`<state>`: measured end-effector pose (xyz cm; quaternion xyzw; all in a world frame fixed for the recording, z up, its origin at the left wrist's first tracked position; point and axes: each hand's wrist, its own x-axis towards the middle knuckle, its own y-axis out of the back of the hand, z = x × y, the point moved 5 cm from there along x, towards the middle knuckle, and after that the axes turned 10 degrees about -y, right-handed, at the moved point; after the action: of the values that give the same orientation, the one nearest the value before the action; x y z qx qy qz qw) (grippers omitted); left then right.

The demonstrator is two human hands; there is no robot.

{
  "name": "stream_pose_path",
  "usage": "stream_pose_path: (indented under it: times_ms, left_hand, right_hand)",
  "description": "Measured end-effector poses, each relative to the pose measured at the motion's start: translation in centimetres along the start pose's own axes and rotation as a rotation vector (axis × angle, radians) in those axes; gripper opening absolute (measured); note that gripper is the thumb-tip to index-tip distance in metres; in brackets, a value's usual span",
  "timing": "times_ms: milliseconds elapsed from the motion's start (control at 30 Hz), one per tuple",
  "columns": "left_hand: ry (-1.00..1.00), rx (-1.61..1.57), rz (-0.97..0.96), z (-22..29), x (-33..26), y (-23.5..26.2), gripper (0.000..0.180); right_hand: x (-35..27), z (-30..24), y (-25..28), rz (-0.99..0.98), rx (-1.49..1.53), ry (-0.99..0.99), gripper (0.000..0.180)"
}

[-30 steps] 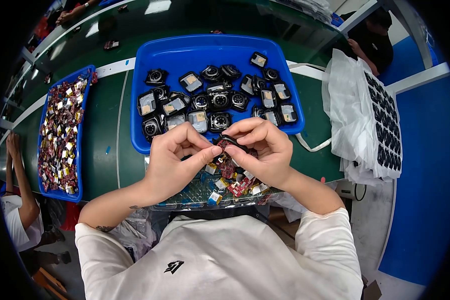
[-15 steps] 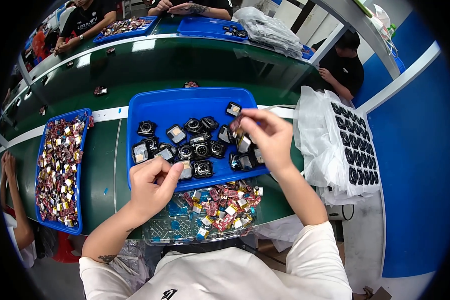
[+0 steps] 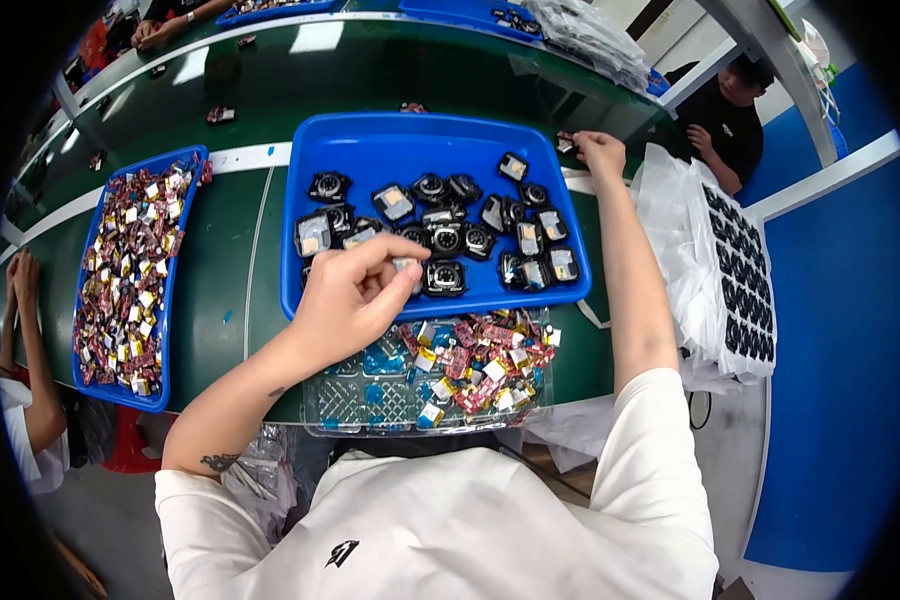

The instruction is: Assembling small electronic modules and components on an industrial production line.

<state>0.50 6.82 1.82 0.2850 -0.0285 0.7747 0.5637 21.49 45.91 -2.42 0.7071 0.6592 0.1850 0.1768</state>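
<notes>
A blue tray (image 3: 530,135) in front of me holds several black watch cases (image 3: 446,238), some with round backs up, others showing grey and beige insides. My left hand (image 3: 355,295) is closed over the tray's near left part, thumb and index finger around a watch case (image 3: 407,264) that they partly hide. Stretched out past the tray's far right corner, my right hand (image 3: 602,155) pinches a small red circuit board (image 3: 566,142) above the green belt.
A clear plastic tray (image 3: 340,405) with red boards and small batteries lies nearest me. Left stands a blue tray (image 3: 167,330) heaped with similar boards. White-wrapped trays of black parts (image 3: 735,270) are stacked at right. Boards (image 3: 220,115) lie on the belt; other people sit around.
My right hand has carried the red circuit board from over the tray to beyond its far right corner. My left hand stays at the near left watch cases. The view has shifted.
</notes>
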Motion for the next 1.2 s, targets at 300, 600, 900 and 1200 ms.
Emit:
stream_pose_path:
  times_ms: [300, 600, 900, 1200]
  left_hand:
    - [0.016, -0.003, -0.051, -0.9, -0.1, 0.1, 0.007]
    - [0.050, -0.003, -0.046, -0.6, -0.3, -0.3, 0.006]
    - [-0.029, -0.017, -0.132, 0.2, 0.0, 0.1, 0.008]
    - [-0.571, 0.229, -0.043, 2.2, 0.1, -0.3, 0.021]
  right_hand:
    - [-21.6, -11.3, 1.2, -0.626, 0.122, 0.737, 0.018]
    - [-36.1, -7.8, -0.9, -0.506, -0.327, 1.272, 0.028]
    - [-31.8, -7.5, -0.1, -0.828, 0.096, 0.655, 0.005]
    - [-30.9, -6.1, -0.7, -0.996, 0.272, 0.276, 0.007]
